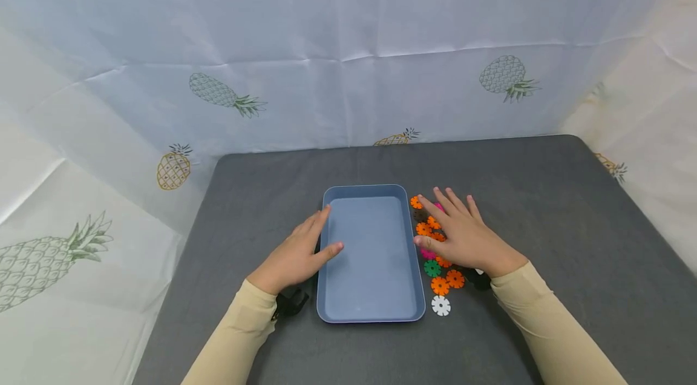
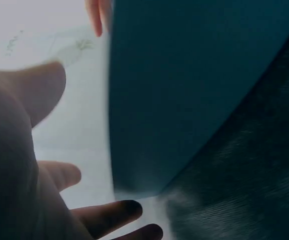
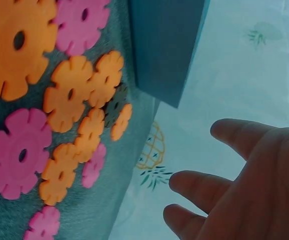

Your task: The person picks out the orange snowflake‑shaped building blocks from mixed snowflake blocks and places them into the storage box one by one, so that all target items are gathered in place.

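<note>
The right hand (image 1: 465, 240), fingers spread and holding nothing, hides part of a cluster of flat, notched, flower-shaped plastic discs, so their full number cannot be told; a white fragment (image 1: 479, 272) beside its wrist is too covered to identify. In the left wrist view the tray wall is dark and the fingertips of the other hand are cut off at the top edge; lettering on the white pineapple-print cloth (image 1: 348, 16) is cropped in the head view. A dark grey cloth-covered table (image 1: 544, 203) carries everything, and a black wrist device (image 1: 293, 302) shows below the left sleeve (image 1: 234, 330). Visible discs include orange (image 1: 455, 279), magenta (image 3: 9, 162), green (image 1: 432, 268) and white (image 1: 441, 306) ones, with a dark disc (image 3: 115, 106) among them. The shallow rectangular blue-grey tray (image 1: 376, 264) lies between the hands, the cluster just beside its right side. The left hand (image 1: 294, 258), thumb apart from its extended fingers, overlaps the tray's left rim; whether it touches cannot be told.
</note>
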Available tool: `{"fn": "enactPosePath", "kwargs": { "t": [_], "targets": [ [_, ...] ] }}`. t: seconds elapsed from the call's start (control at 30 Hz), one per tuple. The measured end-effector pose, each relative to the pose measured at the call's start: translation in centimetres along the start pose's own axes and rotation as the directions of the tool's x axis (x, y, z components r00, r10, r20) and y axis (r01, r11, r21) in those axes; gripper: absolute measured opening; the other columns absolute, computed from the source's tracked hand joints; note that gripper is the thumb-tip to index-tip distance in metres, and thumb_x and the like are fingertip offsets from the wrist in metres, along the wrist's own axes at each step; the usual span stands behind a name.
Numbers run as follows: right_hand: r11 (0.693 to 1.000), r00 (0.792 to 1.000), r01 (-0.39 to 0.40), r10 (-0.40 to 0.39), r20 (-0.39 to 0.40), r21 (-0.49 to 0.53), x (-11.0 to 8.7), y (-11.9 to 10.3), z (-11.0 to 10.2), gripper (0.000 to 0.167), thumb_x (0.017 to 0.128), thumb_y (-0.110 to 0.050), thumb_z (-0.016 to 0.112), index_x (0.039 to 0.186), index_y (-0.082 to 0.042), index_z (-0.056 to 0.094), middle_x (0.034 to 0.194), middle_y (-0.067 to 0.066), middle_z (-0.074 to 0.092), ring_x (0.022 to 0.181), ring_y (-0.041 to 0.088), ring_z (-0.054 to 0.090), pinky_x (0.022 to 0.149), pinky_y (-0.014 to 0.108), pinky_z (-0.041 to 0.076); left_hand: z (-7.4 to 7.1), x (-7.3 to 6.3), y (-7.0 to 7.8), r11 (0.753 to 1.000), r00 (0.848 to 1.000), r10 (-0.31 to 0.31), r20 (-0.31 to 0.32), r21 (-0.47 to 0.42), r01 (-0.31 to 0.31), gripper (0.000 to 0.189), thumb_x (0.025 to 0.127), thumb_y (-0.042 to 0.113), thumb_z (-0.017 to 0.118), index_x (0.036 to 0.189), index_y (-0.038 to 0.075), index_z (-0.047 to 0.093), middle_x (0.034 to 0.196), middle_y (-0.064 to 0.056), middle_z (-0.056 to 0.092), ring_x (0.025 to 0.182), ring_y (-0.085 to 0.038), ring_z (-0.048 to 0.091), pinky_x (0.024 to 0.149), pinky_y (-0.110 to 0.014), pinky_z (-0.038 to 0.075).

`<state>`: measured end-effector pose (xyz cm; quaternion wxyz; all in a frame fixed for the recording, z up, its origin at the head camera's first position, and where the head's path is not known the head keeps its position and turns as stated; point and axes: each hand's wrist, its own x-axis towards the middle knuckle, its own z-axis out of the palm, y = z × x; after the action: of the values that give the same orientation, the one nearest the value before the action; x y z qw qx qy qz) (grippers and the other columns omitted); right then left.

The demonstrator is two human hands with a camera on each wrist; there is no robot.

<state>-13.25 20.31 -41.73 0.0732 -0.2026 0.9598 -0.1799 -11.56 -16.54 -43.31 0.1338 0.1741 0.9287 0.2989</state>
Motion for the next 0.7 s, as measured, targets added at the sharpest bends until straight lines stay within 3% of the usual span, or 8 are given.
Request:
{"fn": "enactPosePath", "kwargs": {
  "t": [0.27,0.53,0.7],
  "targets": [
    [0.999,0.999,-0.027,0.027,0.017,0.035,1.4,0.6,0.3,0.084,0.103,-0.064,0.052,0.166,-0.011,0.034,0.168,0.028,0.029,0.156,0.053,0.017,0.119,0.076,0.003,0.5,0.4,-1.6,0.978,1.000,-0.017,0.021,-0.207,0.021,0.089,0.107,0.056,0.053,0.171,0.019,0.004,0.175,-0.009,0.014,0.161,-0.036,0.017,0.126,-0.059,0.021],
    [0.998,1.000,-0.008,0.008,0.005,0.070,4.1,1.0,0.4,0.074,0.110,-0.058,0.040,0.165,-0.008,0.035,0.165,0.028,0.034,0.154,0.052,0.026,0.120,0.074,0.013,0.9,0.4,-2.8,0.974,1.000,-0.017,-0.023,-0.227,0.011,0.080,0.108,0.049,0.056,0.171,0.023,0.014,0.174,-0.010,0.021,0.160,-0.037,0.017,0.124,-0.061,0.023],
    [0.995,1.000,-0.013,0.015,-0.018,0.094,5.3,1.3,0.5,0.061,0.116,-0.044,0.030,0.160,-0.004,0.044,0.161,0.024,0.044,0.151,0.046,0.036,0.120,0.075,0.011,1.6,0.6,-3.3,0.962,0.999,-0.012,-0.050,-0.272,-0.002,0.079,0.108,0.049,0.057,0.171,0.025,0.017,0.173,-0.009,0.024,0.160,-0.035,0.019,0.124,-0.062,0.023]
  ]
}}
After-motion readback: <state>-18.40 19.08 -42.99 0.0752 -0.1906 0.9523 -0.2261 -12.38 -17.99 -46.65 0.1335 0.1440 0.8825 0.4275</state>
